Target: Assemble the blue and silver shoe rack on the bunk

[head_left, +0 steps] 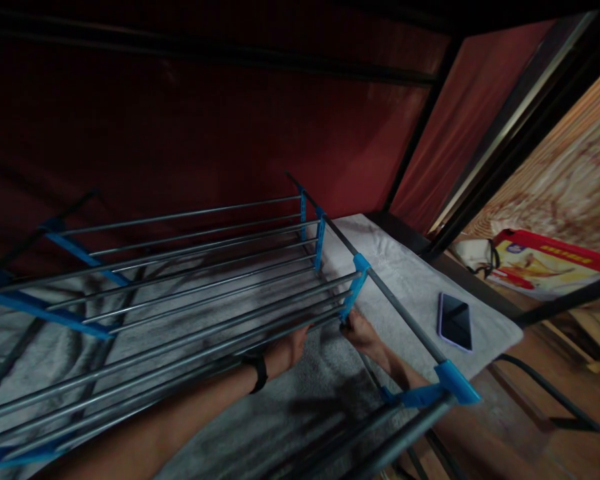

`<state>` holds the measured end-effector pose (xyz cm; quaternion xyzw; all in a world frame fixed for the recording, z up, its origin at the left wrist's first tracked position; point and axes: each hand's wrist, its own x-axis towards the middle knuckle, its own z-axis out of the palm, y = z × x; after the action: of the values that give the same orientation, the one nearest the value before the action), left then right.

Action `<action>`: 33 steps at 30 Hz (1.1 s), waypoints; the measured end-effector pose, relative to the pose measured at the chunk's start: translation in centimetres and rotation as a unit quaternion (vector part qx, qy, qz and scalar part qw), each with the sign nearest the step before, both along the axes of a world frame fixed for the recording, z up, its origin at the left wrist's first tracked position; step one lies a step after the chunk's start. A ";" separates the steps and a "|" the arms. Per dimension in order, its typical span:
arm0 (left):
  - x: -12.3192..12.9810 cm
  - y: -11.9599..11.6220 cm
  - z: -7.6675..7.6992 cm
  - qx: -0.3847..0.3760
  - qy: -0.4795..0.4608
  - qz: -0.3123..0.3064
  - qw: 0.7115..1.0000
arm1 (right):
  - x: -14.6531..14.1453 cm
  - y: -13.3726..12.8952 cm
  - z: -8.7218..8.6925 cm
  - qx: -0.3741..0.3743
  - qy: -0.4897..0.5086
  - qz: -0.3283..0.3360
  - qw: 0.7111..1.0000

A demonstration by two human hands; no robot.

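A rack of grey metal rods [220,319] joined by blue plastic brackets stretches across the view, lying on a grey cloth. My left hand [295,345], with a dark band at the wrist, closes around a lower rod close to the rack's right end; its fingers are partly hidden. My right hand [363,335] pinches the lower end of a blue bracket [355,287], where the rods meet it. A long side tube [400,303] passes over my right forearm to a blue corner joint [457,382].
A phone [455,322] lies on the grey cloth [385,250] at the right. Beyond it are a red and yellow box [550,263] and a white object [473,255]. A dark red panel [205,133] stands behind the rack, and dark metal frame bars border the right.
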<state>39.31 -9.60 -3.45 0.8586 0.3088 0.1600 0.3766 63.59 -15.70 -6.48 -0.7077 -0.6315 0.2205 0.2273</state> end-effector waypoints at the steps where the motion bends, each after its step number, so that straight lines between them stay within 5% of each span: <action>1: -0.1 -0.1 0.1 0.008 0.009 0.017 1.000 | 0.0 0.0 -0.3 -0.002 -0.004 -0.003 1.000; 17: 0.1 -0.4 -0.8 0.008 0.070 0.023 0.997 | 0.1 -0.3 -2.6 0.020 -0.013 0.004 1.000; 26: 0.5 -0.5 0.4 0.003 0.115 0.043 0.992 | 0.3 -0.4 -4.7 0.073 0.022 -0.006 0.997; 33: 0.5 -0.7 1.1 0.020 0.104 0.030 0.994 | 0.2 -0.7 -4.5 0.092 0.094 -0.019 0.991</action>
<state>39.76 -10.27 -2.36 0.8682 0.3687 0.0872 0.3203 63.76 -16.42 -10.99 -0.6719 -0.6111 0.2226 0.3544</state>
